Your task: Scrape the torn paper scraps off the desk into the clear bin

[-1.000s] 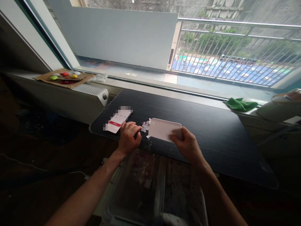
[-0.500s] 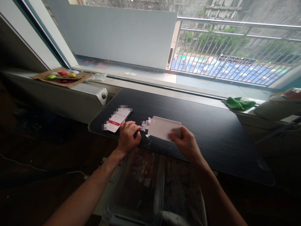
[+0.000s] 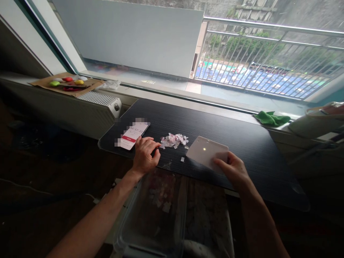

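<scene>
My right hand [image 3: 233, 166] grips the card [image 3: 205, 152] over the table [image 3: 236, 130], right of the scraps [image 3: 174, 140]; my left hand [image 3: 146, 154] curls between scraps and phone [image 3: 129, 139], contents indiscernible.

The table [image 3: 242, 150] is black, streaked with fine, parallel grain lines. The card [image 3: 200, 154] is a pale pinkish white, with 1 bright yellowish glint near its middle. The scraps [image 3: 173, 140] are white, tinged pink and mauve. The phone [image 3: 129, 142] shows a white screen crossed by 1 red bar, with dark digits above it. The cloth [image 3: 271, 118] is plain green. The cardboard [image 3: 40, 84] is brown, bearing 1 green ball [image 3: 55, 84], 1 red ball [image 3: 67, 79] and 1 yellow ball [image 3: 79, 82].
</scene>
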A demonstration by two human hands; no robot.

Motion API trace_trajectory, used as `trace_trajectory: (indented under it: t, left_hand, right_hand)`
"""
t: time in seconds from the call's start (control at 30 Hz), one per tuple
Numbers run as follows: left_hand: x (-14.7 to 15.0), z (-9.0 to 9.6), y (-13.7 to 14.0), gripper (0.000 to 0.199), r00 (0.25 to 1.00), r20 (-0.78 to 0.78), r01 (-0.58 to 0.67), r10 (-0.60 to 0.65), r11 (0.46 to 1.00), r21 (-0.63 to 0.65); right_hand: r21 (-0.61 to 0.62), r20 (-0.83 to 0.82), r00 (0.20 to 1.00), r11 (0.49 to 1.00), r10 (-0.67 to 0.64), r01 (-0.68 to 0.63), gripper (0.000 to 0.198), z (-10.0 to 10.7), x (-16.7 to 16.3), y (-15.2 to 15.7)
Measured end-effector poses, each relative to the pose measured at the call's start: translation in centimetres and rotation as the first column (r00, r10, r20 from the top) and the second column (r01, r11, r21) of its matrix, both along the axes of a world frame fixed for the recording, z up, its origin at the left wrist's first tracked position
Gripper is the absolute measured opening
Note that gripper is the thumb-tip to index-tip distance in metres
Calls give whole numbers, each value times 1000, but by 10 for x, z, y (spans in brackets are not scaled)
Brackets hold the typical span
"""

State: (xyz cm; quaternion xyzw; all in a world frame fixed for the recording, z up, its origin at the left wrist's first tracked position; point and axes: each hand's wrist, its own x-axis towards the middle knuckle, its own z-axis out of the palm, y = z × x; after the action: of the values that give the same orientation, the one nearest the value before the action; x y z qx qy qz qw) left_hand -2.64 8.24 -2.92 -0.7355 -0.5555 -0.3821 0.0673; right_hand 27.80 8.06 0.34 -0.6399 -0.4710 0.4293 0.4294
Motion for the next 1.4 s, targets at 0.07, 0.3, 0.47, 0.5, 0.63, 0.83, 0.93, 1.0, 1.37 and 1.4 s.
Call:
trace_trajectory:
  t: [0.07, 0.3, 0.47, 0.5, 0.63, 0.83, 0.93, 1.0, 1.37, 1.4]
  left_hand:
    - [-1, 0, 0, 16, 1000, -5, -3, 3, 1000, 0]
    - [-1, -1, 0, 16, 1000, -8, -5, 5, 1000, -3]
    - [-1, 1, 0, 18, 1000, 12, -16, 16, 999, -30]
    - [-1, 1, 0, 18, 1000, 15, -17, 17, 999, -34]
    - [0, 2, 0, 17, 1000, 19, -23, 24, 998, -56]
    - [-1, 0, 0, 17, 1000, 2, -16, 16, 1000, -16]
    - [-1, 0, 1, 17, 1000, -4, -14, 14, 1000, -13]
    - [-1, 0, 1, 17, 1000, -5, -18, 18, 1000, -17]
    - [-1, 1, 1, 17, 1000, 6, -24, 24, 999, -37]
    - [-1, 1, 1, 18, 1000, 9, -26, 26, 999, -43]
  right_hand:
    - [14, 24, 1000, 1000, 14, -14, 31, 1, 0, 0]
    - [42, 53, 997, 997, 63, -65, 33, 5, -8, -4]
    - [94, 200, 980, 995, -2, -17, 25, 10, -11, -1]
    - [97, 199, 980, 995, -13, -7, 25, 11, -10, -2]
    - [55, 202, 979, 998, 30, -42, 25, 12, -7, -13]
    - [37, 91, 990, 994, 104, -107, 22, 5, -22, -33]
    - [64, 92, 994, 996, 52, -58, 23, 7, -26, -30]
    - [85, 117, 992, 995, 42, -52, 24, 10, -26, -26]
    - [235, 401, 907, 971, -132, 38, 22, 24, -6, -23]
    - [245, 406, 904, 969, -133, 32, 23, 25, -7, -18]
